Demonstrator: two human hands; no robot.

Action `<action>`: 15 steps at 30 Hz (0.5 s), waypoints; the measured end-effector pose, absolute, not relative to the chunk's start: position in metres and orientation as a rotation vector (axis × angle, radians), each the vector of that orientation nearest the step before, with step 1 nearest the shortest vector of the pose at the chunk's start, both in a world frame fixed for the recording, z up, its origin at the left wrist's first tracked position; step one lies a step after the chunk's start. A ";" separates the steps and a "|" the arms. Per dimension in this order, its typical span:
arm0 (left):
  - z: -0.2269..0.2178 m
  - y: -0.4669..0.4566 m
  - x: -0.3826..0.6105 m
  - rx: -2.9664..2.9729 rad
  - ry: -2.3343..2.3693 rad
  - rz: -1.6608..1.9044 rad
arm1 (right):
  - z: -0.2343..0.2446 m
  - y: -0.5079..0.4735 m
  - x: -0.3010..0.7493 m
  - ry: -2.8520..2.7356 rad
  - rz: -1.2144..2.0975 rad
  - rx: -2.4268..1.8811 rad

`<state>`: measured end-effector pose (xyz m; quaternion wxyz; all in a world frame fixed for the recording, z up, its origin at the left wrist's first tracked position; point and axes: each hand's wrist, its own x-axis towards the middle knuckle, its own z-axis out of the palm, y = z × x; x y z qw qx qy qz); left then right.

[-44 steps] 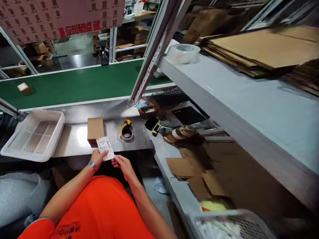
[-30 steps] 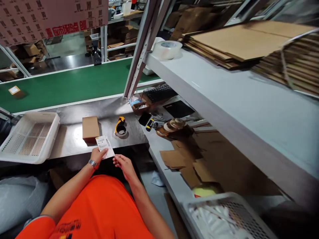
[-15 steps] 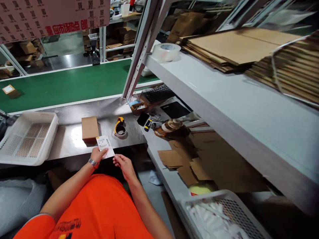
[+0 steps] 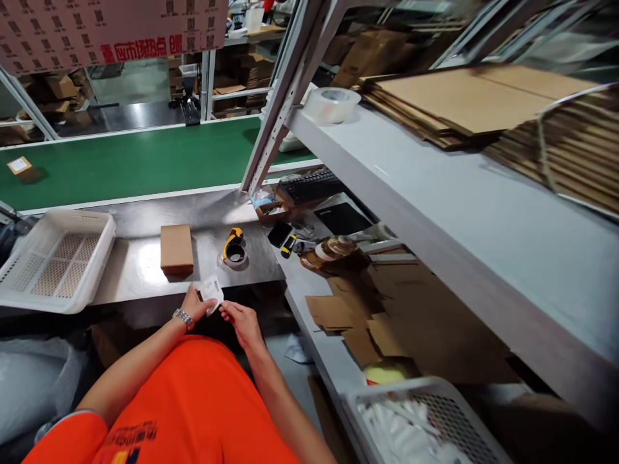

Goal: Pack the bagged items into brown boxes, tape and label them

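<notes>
Both hands meet at the near edge of the dark steel table [image 4: 145, 274]. My left hand [image 4: 196, 304], with a wristwatch, pinches a small white shipping label [image 4: 211, 291], now bent and blurred. My right hand [image 4: 242, 320] has its fingertips closed on the label's lower right edge. A small brown cardboard box [image 4: 176, 249] lies flat on the table just beyond my left hand. A yellow and black tape dispenser [image 4: 233, 247] sits to the right of the box.
A white plastic basket [image 4: 53, 261] stands at the table's left. Behind runs a green conveyor belt [image 4: 135, 161] carrying a small labelled parcel [image 4: 20, 167]. On the right are a keyboard [image 4: 309, 185], tape rolls [image 4: 333, 248], cardboard scraps [image 4: 358, 316], a shelf with flat cartons [image 4: 464, 96] and clear tape [image 4: 333, 104].
The label, held flat and upright before, is now curled lower between my fingers. My left hand has shifted slightly right toward my right hand.
</notes>
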<state>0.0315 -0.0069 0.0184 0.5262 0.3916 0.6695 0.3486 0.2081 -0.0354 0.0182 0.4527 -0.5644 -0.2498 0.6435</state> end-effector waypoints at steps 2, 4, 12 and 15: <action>0.023 -0.010 0.033 1.100 1.667 0.850 | 0.019 -0.036 0.208 -0.638 1.578 -1.396; 0.030 -0.014 0.035 1.228 1.563 0.831 | 0.020 -0.037 0.209 -0.696 1.563 -1.394; 0.056 -0.012 0.050 1.120 1.469 0.780 | 0.015 -0.047 0.225 -0.645 1.639 -1.262; 0.060 -0.005 0.055 0.808 1.442 0.805 | 0.009 -0.056 0.243 -0.488 1.646 -1.181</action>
